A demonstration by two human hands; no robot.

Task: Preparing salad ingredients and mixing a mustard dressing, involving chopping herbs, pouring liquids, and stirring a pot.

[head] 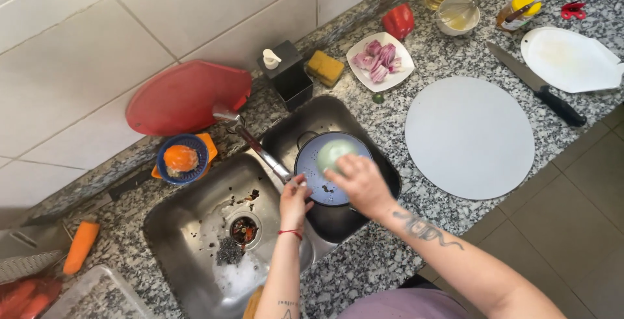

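Head view: you look down on a grey speckled counter [403,254] with a double steel sink [195,228] set into it.
Round board: the pale round cutting board [469,137] lies flat just right of the sink, its surface bare, near enough to take whatever comes out of the basin.
Red board: the red cutting board [185,98] leans against the tiled wall behind the tap, stood on edge, probably to drain.
Colander: the blue colander [325,173] sits in the right basin under the tap spout [260,153], so water can fall through it into the sink.
Knife: the black-handled knife [536,85] lies beside the round board, blade pointing away from you.
Right hand: your right hand [361,186] is cupped over the colander, fingers curled onto the pale green round vegetable [333,152] inside, pressing it down.
Left hand: your left hand [296,202] pinches the colander's near rim, steadying it.
Onion: cut red onion pieces [378,59] wait on a small white plate [364,75] behind the sink, kept dry.
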